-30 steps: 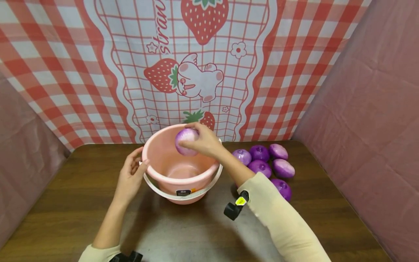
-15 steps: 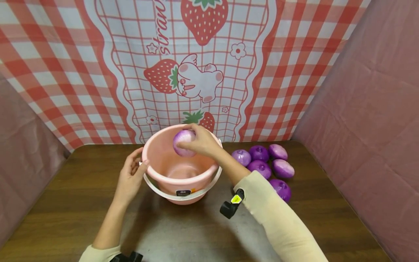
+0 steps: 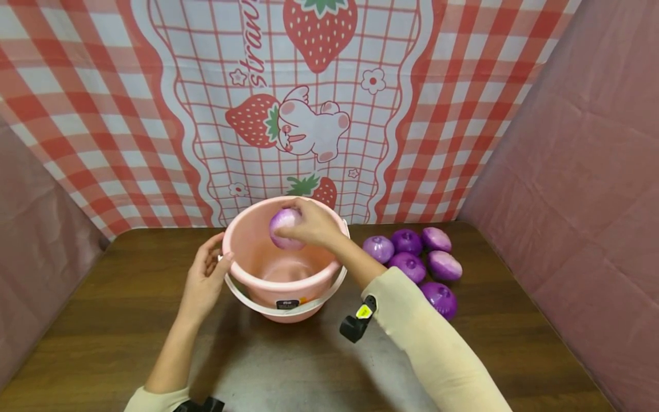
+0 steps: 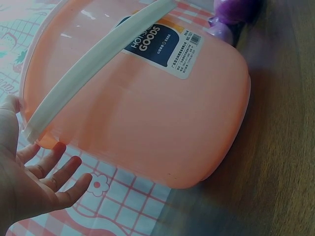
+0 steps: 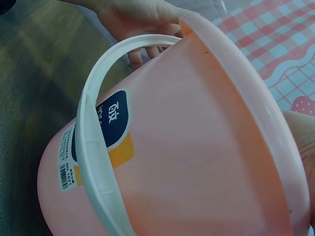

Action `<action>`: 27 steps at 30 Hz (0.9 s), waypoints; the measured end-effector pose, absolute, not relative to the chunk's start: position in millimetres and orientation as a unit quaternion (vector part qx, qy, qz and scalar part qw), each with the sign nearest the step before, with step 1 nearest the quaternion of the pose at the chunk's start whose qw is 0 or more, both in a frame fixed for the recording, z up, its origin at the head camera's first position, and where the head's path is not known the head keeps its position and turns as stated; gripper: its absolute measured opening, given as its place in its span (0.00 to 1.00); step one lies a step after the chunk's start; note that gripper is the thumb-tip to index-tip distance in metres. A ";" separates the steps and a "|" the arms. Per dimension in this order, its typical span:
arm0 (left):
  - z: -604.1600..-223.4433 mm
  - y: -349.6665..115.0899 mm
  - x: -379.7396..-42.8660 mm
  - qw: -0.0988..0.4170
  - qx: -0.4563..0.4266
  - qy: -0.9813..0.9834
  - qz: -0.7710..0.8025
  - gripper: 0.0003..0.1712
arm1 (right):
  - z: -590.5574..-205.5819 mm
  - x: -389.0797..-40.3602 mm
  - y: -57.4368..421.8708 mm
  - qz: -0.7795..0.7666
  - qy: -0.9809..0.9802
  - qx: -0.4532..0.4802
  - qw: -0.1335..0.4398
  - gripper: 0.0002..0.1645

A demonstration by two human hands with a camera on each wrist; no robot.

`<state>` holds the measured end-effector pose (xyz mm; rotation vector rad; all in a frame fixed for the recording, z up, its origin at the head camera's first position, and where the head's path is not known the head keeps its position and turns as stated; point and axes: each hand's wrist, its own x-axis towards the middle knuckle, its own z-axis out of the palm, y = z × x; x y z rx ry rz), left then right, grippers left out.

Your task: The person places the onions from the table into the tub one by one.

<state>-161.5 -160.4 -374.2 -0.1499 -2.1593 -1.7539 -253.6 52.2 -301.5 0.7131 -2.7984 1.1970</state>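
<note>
A pink plastic bucket with a white handle stands upright on the table. My left hand pinches its left rim, thumb on top and fingers against the outer wall. In the left wrist view this hand sits beside the handle's joint. My right hand holds a purple and white onion inside the bucket's mouth, above the bottom. The bucket wall hides the onion in the right wrist view, where only part of the right hand shows behind the rim. The bucket's visible bottom is bare.
Several purple onions are clustered on the wooden table, right of the bucket. A checked strawberry cloth hangs close behind the bucket. Pink cloth walls rise at both sides. Each wrist carries a black camera.
My right hand has moved slightly left and down with the onion, deeper into the bucket's mouth. The left hand and the bucket have stayed in place.
</note>
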 end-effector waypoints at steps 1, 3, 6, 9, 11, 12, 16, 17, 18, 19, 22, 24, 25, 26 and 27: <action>-374.2 -160.4 -161.5 0.177 -0.052 -0.763 -0.620 0.26 | -302.2 -253.9 52.0 0.386 -0.893 0.232 0.008 0.35; -374.1 -160.5 -161.4 0.177 -0.053 -0.763 -0.620 0.26 | -303.0 -254.2 51.6 0.391 -0.888 0.240 0.008 0.35; -373.9 -160.6 -161.3 0.177 -0.055 -0.762 -0.621 0.26 | -303.5 -255.1 51.1 0.397 -0.883 0.249 0.011 0.34; -374.1 -160.7 -161.5 0.179 -0.055 -0.760 -0.622 0.26 | -303.5 -256.0 50.7 0.396 -0.883 0.254 0.011 0.35; -374.4 -160.7 -161.7 0.179 -0.055 -0.760 -0.623 0.26 | -303.3 -256.1 50.4 0.395 -0.882 0.256 0.004 0.35; -374.6 -160.8 -161.8 0.180 -0.055 -0.760 -0.622 0.26 | -303.1 -256.2 50.2 0.392 -0.883 0.257 0.001 0.36; -375.1 -160.9 -161.7 0.179 -0.050 -0.764 -0.618 0.26 | -302.2 -256.1 48.7 0.382 -0.885 0.266 -0.014 0.36; -375.4 -161.0 -161.9 0.179 -0.049 -0.764 -0.617 0.26 | -301.8 -256.0 48.3 0.379 -0.885 0.269 -0.016 0.36; -375.5 -161.0 -161.9 0.180 -0.049 -0.765 -0.617 0.26 | -301.5 -255.9 47.7 0.375 -0.886 0.274 -0.017 0.35; -375.6 -161.0 -161.8 0.180 -0.049 -0.765 -0.617 0.26 | -301.3 -255.9 47.2 0.373 -0.885 0.278 -0.018 0.35; -375.8 -160.8 -162.1 0.181 -0.051 -0.763 -0.618 0.26 | -301.1 -256.2 46.1 0.357 -0.890 0.282 -0.015 0.33; -375.5 -160.5 -161.9 0.182 -0.053 -0.762 -0.620 0.26 | -301.3 -256.6 45.7 0.348 -0.894 0.282 -0.015 0.32; -375.5 -160.5 -161.9 0.182 -0.053 -0.762 -0.620 0.26 | -301.5 -256.9 45.7 0.344 -0.896 0.282 -0.014 0.31; -375.4 -160.3 -161.9 0.182 -0.053 -0.762 -0.619 0.26 | -301.8 -257.2 45.8 0.339 -0.898 0.280 -0.014 0.31; -375.4 -160.3 -161.9 0.182 -0.053 -0.762 -0.619 0.26 | -301.8 -257.3 46.0 0.336 -0.899 0.280 -0.015 0.31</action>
